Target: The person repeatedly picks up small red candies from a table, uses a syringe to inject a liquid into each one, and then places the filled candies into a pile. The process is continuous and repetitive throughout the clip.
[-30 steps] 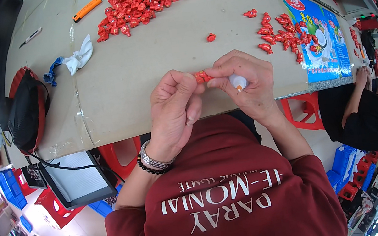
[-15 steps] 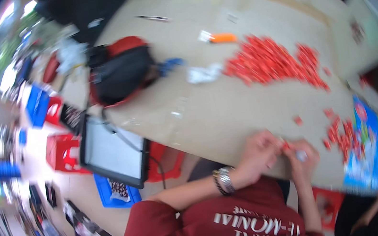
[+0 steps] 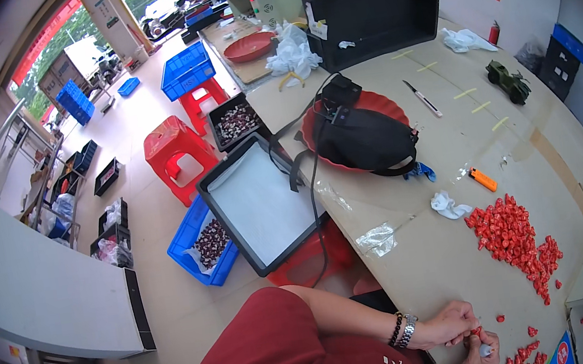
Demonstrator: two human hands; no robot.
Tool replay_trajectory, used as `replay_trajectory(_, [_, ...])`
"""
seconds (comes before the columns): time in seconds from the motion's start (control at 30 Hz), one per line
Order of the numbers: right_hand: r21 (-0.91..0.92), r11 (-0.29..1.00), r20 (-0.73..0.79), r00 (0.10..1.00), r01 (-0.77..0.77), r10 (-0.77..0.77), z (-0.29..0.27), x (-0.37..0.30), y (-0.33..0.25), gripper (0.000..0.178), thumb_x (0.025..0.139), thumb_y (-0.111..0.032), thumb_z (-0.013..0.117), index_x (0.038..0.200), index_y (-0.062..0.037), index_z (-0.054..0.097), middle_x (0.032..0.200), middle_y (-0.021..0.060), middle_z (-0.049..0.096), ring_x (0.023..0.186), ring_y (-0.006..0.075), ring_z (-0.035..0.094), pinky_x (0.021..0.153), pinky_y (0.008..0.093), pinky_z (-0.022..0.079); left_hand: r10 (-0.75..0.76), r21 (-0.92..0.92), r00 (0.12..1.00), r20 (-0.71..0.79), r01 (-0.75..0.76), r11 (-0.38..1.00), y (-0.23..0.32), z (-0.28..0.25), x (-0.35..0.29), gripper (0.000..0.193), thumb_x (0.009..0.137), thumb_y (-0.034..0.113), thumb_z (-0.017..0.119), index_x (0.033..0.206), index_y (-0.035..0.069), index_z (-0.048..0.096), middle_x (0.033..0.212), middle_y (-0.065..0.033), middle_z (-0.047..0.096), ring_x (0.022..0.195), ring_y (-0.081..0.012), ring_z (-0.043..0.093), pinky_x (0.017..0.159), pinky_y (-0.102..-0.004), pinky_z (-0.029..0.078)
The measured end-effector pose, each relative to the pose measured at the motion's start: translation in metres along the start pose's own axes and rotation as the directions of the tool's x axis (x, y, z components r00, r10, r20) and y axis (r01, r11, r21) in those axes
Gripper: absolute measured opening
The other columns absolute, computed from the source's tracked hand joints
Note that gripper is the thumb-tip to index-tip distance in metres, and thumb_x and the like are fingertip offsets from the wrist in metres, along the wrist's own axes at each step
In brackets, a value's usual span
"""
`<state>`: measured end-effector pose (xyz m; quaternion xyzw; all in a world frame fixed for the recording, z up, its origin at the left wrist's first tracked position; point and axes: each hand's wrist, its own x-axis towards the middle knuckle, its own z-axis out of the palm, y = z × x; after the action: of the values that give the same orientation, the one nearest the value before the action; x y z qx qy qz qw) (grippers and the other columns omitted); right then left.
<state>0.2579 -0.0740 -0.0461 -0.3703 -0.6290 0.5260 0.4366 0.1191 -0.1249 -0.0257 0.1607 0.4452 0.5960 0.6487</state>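
Two bare hands meet at the near edge of the counter. The left grip is closed to a pinch, its fingers curled in on a small red piece that sits between the two hands. The right grip is bent around a small white bottle, with its upper fingers against that same red piece; exactly how its fingertips press is too small to tell. Just behind the left grip, a metal bracelet and a dark beaded bracelet circle the wrist.

Near the right grip, on its right, lie one loose red piece, another beyond that, and a small group of red pieces beside a blue printed sheet cut off by the view's edge. Ahead of both hands spreads a large heap of red pieces. Past the heap come a crumpled white cloth and an orange cutter. Farther ahead and to the left of the grip, a black bag rests in a red dish. Well apart on the left, off the counter, stand a black tray with a pale sheet and a blue crate of small dark pieces.
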Motion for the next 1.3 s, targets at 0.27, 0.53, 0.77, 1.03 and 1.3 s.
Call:
replay_trajectory(0.27, [-0.048,0.999,0.009,1.0,0.014,-0.014,0.0,0.0,-0.002,0.007,0.083,0.007,0.062,0.084,0.0031,0.056,0.085,0.0066,0.057,0.074,0.0124,0.057,0.067,0.0251,0.052,-0.018,0.004,1.0,-0.017,0.018,1.0,0.002,0.001,0.003,0.018,0.093,0.015,0.055,0.082,0.004,0.047,0.064,-0.0008,0.05,0.046,-0.0058,0.047,0.036,-0.0215,0.036])
replay_trajectory(0.53, [0.041,0.999,0.014,1.0,0.007,-0.008,0.003,0.001,-0.003,0.008,0.083,0.006,0.062,0.084,0.0038,0.055,0.086,0.0089,0.058,0.075,0.0133,0.058,0.068,0.0271,0.054,-0.024,0.026,1.0,-0.014,0.025,0.999,0.006,0.0,0.001,0.016,0.093,0.014,0.055,0.084,0.002,0.049,0.064,-0.0017,0.051,0.044,-0.0079,0.047,0.036,-0.023,0.037])
replay_trajectory(0.77, [0.062,0.997,0.015,0.999,0.038,-0.039,0.002,0.004,-0.001,0.008,0.084,0.004,0.062,0.084,0.0019,0.055,0.083,0.0062,0.059,0.074,0.0107,0.057,0.068,0.0225,0.049,-0.011,0.041,1.0,0.02,0.01,0.999,0.006,-0.003,0.004,0.015,0.093,0.014,0.055,0.087,0.0,0.05,0.064,-0.0026,0.051,0.045,-0.0086,0.047,0.036,-0.0238,0.036])
replay_trajectory(1.03, [0.1,0.994,0.033,0.999,0.033,-0.037,0.003,0.002,-0.001,0.012,0.082,0.005,0.065,0.082,0.0028,0.053,0.085,0.0069,0.057,0.076,0.0129,0.058,0.069,0.0259,0.052,-0.032,0.041,0.999,-0.015,0.033,0.999,0.008,0.002,0.002,0.015,0.092,0.013,0.056,0.085,0.001,0.049,0.063,-0.0023,0.05,0.044,-0.0082,0.047,0.036,-0.0231,0.035])
replay_trajectory(1.3, [-0.151,0.988,0.003,0.999,0.032,-0.032,0.0,-0.002,-0.012,0.013,0.078,0.0,0.069,0.091,0.0045,0.067,0.083,0.0111,0.066,0.076,0.0181,0.058,0.073,0.0307,0.05,-0.079,0.035,0.995,-0.065,0.082,0.996,0.011,0.005,-0.002,0.016,0.092,0.014,0.056,0.081,0.004,0.048,0.064,-0.0006,0.051,0.045,-0.0063,0.047,0.036,-0.0219,0.036])
